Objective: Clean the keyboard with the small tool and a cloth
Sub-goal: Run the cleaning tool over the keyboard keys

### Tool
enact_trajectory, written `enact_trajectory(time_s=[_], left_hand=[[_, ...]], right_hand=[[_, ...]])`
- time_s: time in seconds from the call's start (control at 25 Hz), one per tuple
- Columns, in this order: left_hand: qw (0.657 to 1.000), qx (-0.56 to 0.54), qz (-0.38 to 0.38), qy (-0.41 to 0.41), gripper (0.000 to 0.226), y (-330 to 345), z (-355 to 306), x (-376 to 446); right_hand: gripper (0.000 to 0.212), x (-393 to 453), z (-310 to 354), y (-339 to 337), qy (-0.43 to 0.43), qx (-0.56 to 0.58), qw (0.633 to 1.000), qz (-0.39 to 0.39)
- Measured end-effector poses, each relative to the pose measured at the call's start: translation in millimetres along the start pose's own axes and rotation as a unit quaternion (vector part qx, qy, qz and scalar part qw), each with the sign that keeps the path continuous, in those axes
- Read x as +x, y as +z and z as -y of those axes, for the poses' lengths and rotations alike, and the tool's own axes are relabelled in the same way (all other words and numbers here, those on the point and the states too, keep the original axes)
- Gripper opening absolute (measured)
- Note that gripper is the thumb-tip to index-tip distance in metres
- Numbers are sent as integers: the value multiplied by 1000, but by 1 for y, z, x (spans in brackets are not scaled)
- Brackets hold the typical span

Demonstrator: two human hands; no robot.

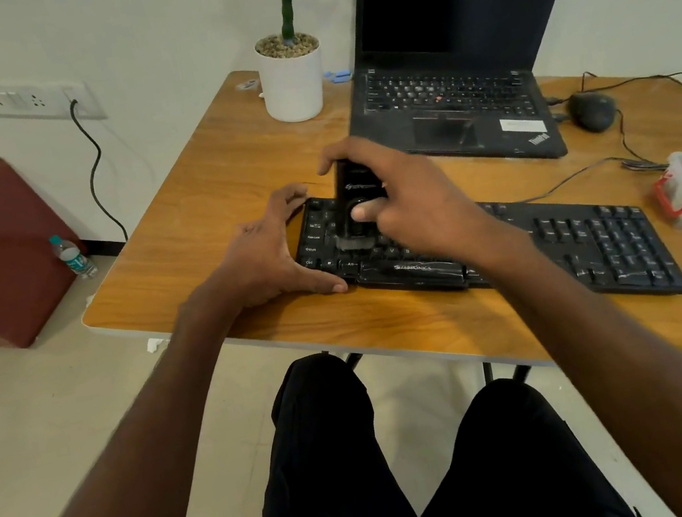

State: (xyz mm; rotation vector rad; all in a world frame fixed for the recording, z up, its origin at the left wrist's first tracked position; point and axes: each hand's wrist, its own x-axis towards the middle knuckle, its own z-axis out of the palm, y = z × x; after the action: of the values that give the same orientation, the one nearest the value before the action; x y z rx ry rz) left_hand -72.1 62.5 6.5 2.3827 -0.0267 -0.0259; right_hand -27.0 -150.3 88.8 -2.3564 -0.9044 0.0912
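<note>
We look down on a wooden table (226,178); an open black laptop (452,72) stands at its far side; nearer us a black keyboard (576,246) lies slantwise along the front edge; our left hand (267,257) braces the keyboard's left end, fingers curved round its far corner and thumb along its front edge; our right hand (406,197) grips the small black tool (359,205) upright, its brush end touching the left-side keys, just beside the left hand.
</note>
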Motion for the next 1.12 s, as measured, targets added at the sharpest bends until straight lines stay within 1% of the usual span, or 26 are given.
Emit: enact_trajectory(time_s=[0.04, 0.12, 0.24, 0.28, 0.36, 0.44, 0.48, 0.52, 0.6, 0.64, 0.68, 0.76, 0.84, 0.92, 0.96, 1.0, 1.04, 1.08, 1.12], left_hand=[[1000, -1, 0, 0, 132, 1, 0, 0], [1000, -6, -4, -3, 131, 0, 1, 0], [1000, -14, 9, -3, 137, 0, 5, 2], [1000, -15, 11, -3, 137, 0, 6, 3], [1000, -12, 13, 0, 137, 1, 7, 2], [1000, -8, 10, 2, 137, 1, 6, 1], [1000, -10, 7, 3, 136, 1, 5, 1], [1000, -11, 8, 3, 136, 1, 5, 1], [1000, -13, 7, 4, 134, 0, 5, 1], [1000, -12, 5, 6, 134, 0, 6, 1], [1000, -11, 5, 8, 133, 1, 6, 1], [1000, -14, 3, 11, 132, 1, 7, 2], [1000, -14, 4, 12, 128, 1, 7, 1], [1000, -14, 4, 14, 126, 1, 8, 1], [1000, -16, 5, 15, 125, 1, 8, 0], [1000, -18, 4, 16, 125, 1, 7, 1], [1000, -22, 3, 15, 124, 1, 6, 1], [1000, -22, 2, 10, 124, 1, 4, 0], [1000, -22, 1, 6, 124, 1, 4, -1]], right_hand=[[61, -1, 1, 4, -13, -6, 1000, 12], [62, -6, -8, -2, -9, -67, 997, 39], [60, -17, -27, -33, 49, -162, 982, 84], [59, -19, -30, -38, 58, -172, 980, 82], [60, -19, -24, -31, 29, -162, 985, 42], [62, -19, -16, -14, -14, -124, 992, 9], [62, -20, -15, -9, -31, -117, 993, 10], [61, -21, -15, -8, -40, -123, 991, 26], [58, -22, -18, -19, -42, -166, 982, 76], [57, -19, -18, -24, -39, -184, 979, 79], [57, -18, -18, -24, -39, -185, 980, 62], [59, -17, -17, -18, -51, -142, 988, 33], [60, -17, -16, -15, -52, -121, 990, 57], [58, -12, -18, -21, -42, -175, 980, 82], [57, -9, -17, -21, -45, -192, 978, 69], [58, -5, -14, -19, -55, -164, 984, 46], [60, -4, -11, -13, -67, -107, 991, 43], [62, -6, -10, -6, -78, -64, 993, 55], [63, -9, -11, -2, -82, -58, 992, 73]])
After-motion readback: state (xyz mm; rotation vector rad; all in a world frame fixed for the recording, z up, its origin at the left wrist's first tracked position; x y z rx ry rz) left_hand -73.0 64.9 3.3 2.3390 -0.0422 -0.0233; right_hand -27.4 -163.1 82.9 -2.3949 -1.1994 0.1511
